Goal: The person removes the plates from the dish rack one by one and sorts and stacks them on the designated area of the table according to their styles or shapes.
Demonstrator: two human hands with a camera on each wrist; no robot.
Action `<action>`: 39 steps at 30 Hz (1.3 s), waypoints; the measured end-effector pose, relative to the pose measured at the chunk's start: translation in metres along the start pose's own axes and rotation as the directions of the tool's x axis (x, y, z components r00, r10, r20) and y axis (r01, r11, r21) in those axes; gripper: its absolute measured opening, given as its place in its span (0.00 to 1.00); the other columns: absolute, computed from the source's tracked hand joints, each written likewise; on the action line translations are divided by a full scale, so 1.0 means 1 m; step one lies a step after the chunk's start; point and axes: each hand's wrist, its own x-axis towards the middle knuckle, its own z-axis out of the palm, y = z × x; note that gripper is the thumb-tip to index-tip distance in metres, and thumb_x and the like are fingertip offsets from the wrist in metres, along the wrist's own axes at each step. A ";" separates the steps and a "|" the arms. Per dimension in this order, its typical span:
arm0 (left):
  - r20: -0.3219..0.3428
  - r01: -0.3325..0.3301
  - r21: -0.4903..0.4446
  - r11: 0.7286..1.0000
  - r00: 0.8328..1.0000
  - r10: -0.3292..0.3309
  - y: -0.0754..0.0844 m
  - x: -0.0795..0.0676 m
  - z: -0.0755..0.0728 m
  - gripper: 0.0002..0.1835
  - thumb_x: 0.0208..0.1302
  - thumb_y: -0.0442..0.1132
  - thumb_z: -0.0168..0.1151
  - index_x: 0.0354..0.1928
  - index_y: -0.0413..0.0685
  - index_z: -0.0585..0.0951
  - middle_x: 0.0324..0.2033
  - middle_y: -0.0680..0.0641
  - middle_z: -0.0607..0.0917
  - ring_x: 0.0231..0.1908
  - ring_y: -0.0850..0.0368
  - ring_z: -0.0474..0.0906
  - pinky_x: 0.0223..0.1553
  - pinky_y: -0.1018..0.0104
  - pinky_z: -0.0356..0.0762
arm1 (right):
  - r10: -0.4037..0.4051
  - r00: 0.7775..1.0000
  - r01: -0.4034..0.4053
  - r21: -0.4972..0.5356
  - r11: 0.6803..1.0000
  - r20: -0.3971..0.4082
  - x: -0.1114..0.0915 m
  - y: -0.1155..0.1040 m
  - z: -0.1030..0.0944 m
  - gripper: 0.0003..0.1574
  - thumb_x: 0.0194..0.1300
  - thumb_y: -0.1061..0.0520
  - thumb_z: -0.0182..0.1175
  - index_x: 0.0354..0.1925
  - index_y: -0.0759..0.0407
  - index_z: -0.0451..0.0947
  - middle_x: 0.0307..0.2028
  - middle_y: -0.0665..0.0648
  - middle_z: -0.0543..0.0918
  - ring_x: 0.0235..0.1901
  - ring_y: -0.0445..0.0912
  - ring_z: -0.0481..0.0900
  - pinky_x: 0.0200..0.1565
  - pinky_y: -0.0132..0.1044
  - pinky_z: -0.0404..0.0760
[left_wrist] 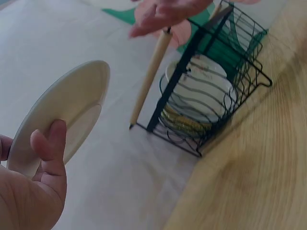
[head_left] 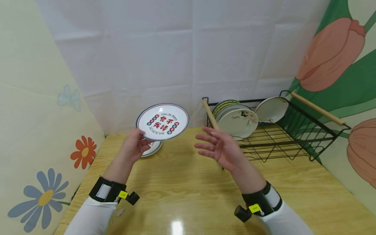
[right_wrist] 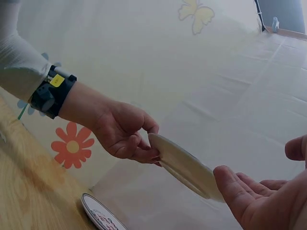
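Note:
My left hand pinches the lower left rim of a white plate with red lettering and a dark blue-and-red edge. The plate is held up over the table, tilted so its printed face shows in the head view; its plain underside faces the left wrist camera. A second printed plate lies on the table below, partly hidden by the held plate and hand. My right hand is raised in front of the dish rack's left end, fingers spread and holding nothing, apart from the plate in the head view.
A black wire dish rack with wooden handles stands on the right of the wooden table. Several plates lean at its left end, and a white bowl sits farther back. White sheeting hangs behind.

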 end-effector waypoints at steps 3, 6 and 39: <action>-0.048 0.029 0.018 0.999 0.998 -0.028 -0.003 0.004 -0.012 0.25 0.75 0.36 0.38 0.72 0.49 0.64 0.32 0.55 0.91 0.28 0.63 0.88 0.22 0.75 0.77 | 0.025 1.000 -0.025 -0.006 1.000 0.014 0.002 0.007 0.003 0.26 0.82 0.48 0.45 0.70 0.57 0.63 0.54 0.57 0.87 0.50 0.53 0.89 0.51 0.44 0.88; -0.103 0.055 0.037 0.998 0.993 -0.051 -0.008 0.009 -0.025 0.27 0.76 0.37 0.38 0.75 0.49 0.61 0.33 0.55 0.91 0.28 0.64 0.87 0.21 0.76 0.74 | 0.062 0.998 -0.062 -0.014 0.998 0.019 0.005 0.016 0.006 0.31 0.82 0.47 0.45 0.74 0.59 0.60 0.56 0.59 0.86 0.52 0.54 0.88 0.51 0.44 0.88; -0.409 0.279 0.135 0.951 0.890 -0.203 -0.058 0.037 -0.105 0.31 0.83 0.47 0.45 0.82 0.56 0.54 0.27 0.57 0.89 0.23 0.66 0.82 0.22 0.77 0.74 | 0.265 0.963 -0.269 -0.093 0.959 -0.053 0.032 0.106 0.000 0.37 0.82 0.46 0.41 0.77 0.67 0.55 0.70 0.77 0.69 0.48 0.51 0.89 0.51 0.44 0.88</action>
